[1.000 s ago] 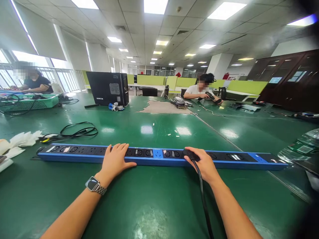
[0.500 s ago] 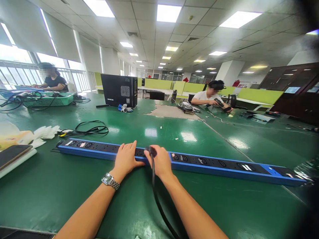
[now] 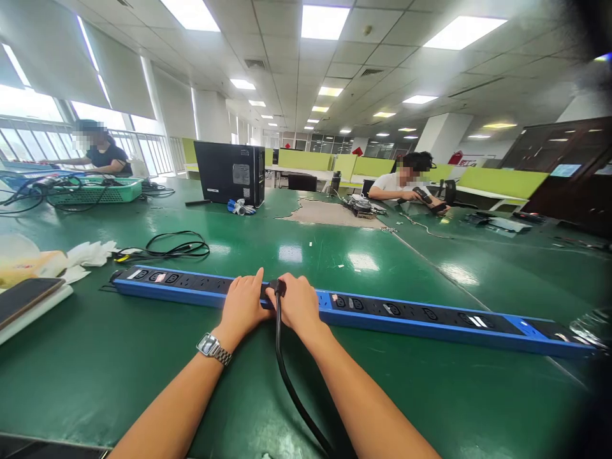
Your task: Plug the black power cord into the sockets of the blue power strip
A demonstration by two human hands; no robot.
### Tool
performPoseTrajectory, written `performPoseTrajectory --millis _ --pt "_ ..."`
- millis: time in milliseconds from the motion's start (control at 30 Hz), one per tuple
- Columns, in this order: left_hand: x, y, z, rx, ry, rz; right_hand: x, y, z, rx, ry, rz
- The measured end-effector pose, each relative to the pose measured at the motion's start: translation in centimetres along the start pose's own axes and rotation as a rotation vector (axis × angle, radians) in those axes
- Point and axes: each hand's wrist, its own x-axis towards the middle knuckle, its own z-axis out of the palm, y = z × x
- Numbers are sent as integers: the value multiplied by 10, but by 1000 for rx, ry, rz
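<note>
A long blue and black power strip (image 3: 406, 326) with rows of sockets lies across the green table. My left hand (image 3: 242, 306) grips it left of the middle, fingers over the far edge and thumb along the near side. Just to the right, my right hand (image 3: 300, 307) is closed around a black plug (image 3: 278, 287) at the strip's top face. From the plug a thick black cord (image 3: 292, 390) runs down toward me. The two hands are close together, and they hide the sockets under them, so how far the plug sits in cannot be told.
Beyond the strip's left part lies a coiled black cable (image 3: 176, 247). A phone (image 3: 29, 298) and crumpled tissues (image 3: 90, 254) are at the left. Farther back stand a black computer case (image 3: 229, 173) and a green basket (image 3: 102, 191). Two other people sit across the table.
My right hand has carried the plug left along the strip, from right of the blue middle section to beside my left hand. My left hand stays on the strip. The view has turned left.
</note>
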Motion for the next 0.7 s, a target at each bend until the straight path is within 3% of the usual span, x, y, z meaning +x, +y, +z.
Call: performPoseTrajectory --millis 167,400,567,700 --pt "0 0 0 -25 -13 -1 7 6 -3 2 -26 -69" --pt "0 2 -2 -21 -11 -22 9 -4 -1 -90 -76 -144" --pt "-1 0 -1 -3 -4 -1 -2 -4 12 -93 10 -184" --pt "-2 -2 -3 -34 6 27 -14 16 24 -22 97 -201"
